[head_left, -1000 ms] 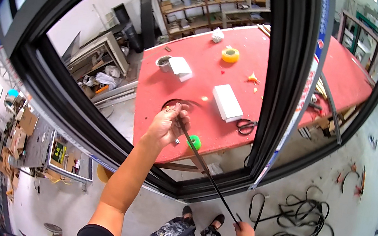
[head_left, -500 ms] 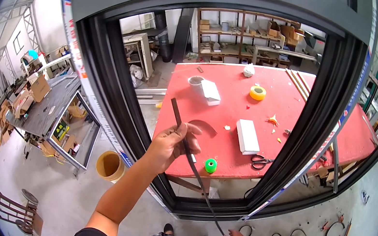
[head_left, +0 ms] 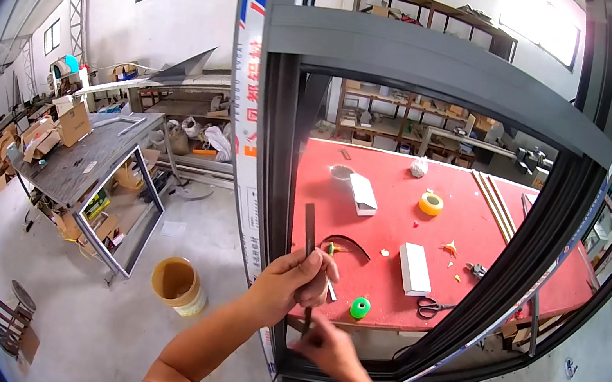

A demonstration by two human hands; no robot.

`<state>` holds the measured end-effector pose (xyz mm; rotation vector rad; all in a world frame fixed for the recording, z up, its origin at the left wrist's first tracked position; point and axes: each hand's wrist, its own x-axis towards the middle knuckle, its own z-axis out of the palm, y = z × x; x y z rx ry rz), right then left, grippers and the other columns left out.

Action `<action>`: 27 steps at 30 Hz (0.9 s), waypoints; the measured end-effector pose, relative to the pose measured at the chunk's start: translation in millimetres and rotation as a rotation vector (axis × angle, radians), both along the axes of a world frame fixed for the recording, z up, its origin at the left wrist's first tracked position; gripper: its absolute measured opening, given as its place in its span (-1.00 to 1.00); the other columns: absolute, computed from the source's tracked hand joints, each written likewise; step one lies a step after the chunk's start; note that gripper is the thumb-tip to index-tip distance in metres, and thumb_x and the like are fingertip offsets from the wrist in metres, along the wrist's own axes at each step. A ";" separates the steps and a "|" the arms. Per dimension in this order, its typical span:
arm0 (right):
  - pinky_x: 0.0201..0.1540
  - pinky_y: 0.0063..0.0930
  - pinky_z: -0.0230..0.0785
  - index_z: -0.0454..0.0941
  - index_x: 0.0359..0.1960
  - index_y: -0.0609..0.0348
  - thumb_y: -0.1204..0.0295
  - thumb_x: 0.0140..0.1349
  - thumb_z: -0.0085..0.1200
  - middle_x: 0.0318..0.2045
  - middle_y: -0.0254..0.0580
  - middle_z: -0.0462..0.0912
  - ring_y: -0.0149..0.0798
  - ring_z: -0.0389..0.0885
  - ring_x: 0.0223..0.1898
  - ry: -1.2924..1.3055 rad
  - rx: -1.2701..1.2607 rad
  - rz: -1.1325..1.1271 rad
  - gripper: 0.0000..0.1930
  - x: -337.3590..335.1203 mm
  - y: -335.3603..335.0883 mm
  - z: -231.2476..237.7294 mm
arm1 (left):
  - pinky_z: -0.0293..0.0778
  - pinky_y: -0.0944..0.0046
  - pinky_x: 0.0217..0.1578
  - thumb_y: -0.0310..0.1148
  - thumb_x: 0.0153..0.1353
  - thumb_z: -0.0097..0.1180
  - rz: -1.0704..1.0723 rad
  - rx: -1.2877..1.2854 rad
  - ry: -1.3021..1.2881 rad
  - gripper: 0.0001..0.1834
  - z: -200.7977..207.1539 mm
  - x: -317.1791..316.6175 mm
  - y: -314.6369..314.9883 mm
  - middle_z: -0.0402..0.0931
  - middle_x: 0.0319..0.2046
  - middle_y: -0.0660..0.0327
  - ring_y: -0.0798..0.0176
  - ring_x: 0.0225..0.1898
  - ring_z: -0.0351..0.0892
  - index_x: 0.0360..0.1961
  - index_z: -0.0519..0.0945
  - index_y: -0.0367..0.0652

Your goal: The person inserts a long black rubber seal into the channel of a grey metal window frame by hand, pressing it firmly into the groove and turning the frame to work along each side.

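Right fingers (head_left: 313,333) raised just below left fingers (head_left: 315,290), black strip (head_left: 310,227) now nearer upright

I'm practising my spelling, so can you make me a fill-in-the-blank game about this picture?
1. The black strip sticks up out of the ____ hand.
2. The spool on the table is coloured ____.
3. The scissors lie next to a white ____.
4. The tape roll's colour is ____.

Missing words: left; green; box; yellow.
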<state>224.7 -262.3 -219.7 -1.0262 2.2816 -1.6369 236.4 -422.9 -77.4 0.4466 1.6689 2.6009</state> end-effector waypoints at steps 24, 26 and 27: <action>-0.20 -0.56 0.46 0.47 0.14 0.35 0.77 0.20 -0.14 -0.10 -0.15 0.60 -0.35 0.60 -0.25 -0.153 -0.784 -0.631 -0.56 -104.4 67.0 -34.9 | 0.33 0.30 -0.62 -0.14 0.37 0.04 1.150 -1.229 -0.615 -0.65 -213.0 154.3 -430.5 0.40 -0.70 0.26 0.34 -0.65 0.42 -0.38 0.52 -0.25; -0.32 -0.56 0.45 0.49 0.15 0.30 0.79 0.21 -0.17 -0.11 -0.15 0.62 -0.38 0.60 -0.31 0.067 -0.501 -0.600 -0.54 -112.7 63.4 -3.7 | 0.44 0.22 -0.46 -0.23 0.30 0.10 0.950 -1.671 -0.585 -0.70 -229.0 143.7 -366.5 0.49 -0.63 0.18 0.25 -0.55 0.51 -0.34 0.55 -0.32; -0.38 -0.56 0.44 0.50 0.15 0.26 0.79 0.22 -0.19 -0.13 -0.15 0.62 -0.40 0.60 -0.34 0.185 -0.336 -0.596 -0.53 -111.7 47.4 15.2 | 0.46 0.19 -0.38 -0.27 0.26 0.14 0.888 -1.879 -0.544 -0.71 -218.4 145.4 -314.8 0.54 -0.59 0.13 0.22 -0.49 0.54 -0.30 0.57 -0.36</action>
